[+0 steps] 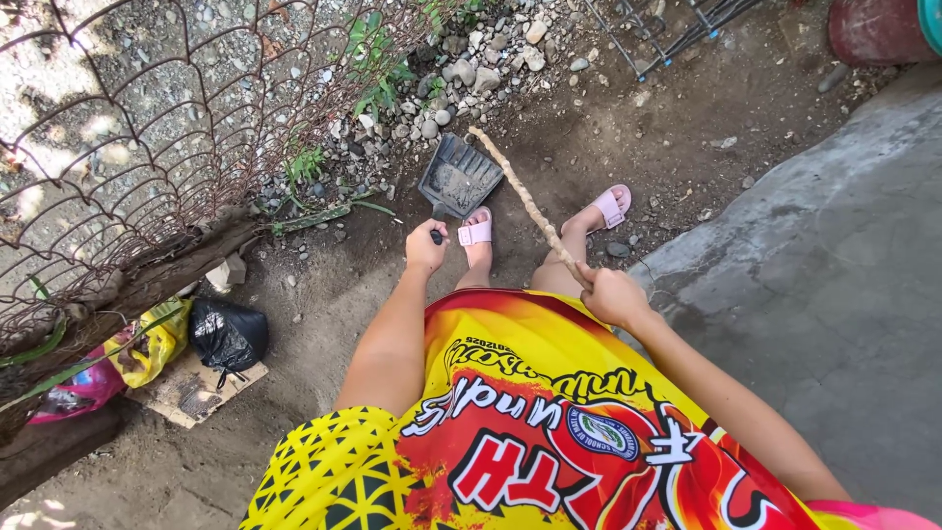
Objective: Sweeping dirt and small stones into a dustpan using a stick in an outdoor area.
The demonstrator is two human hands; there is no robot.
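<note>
My left hand [425, 247] grips the short handle of a black dustpan [457, 177], which rests tilted on the dirt with soil in it. My right hand [610, 294] is closed around a long thin wooden stick [525, 200] that slants up and left, its far end lying just past the dustpan's right edge. My feet in pink slide sandals [476, 233] [611, 206] stand on the bare earth right behind the dustpan.
A rusty wire fence [147, 128] runs along the left with gravel and stones [461, 69] behind. A black bag [228, 335], yellow and pink bags and a cardboard piece [191, 393] lie lower left. A concrete slab [834, 265] covers the right side.
</note>
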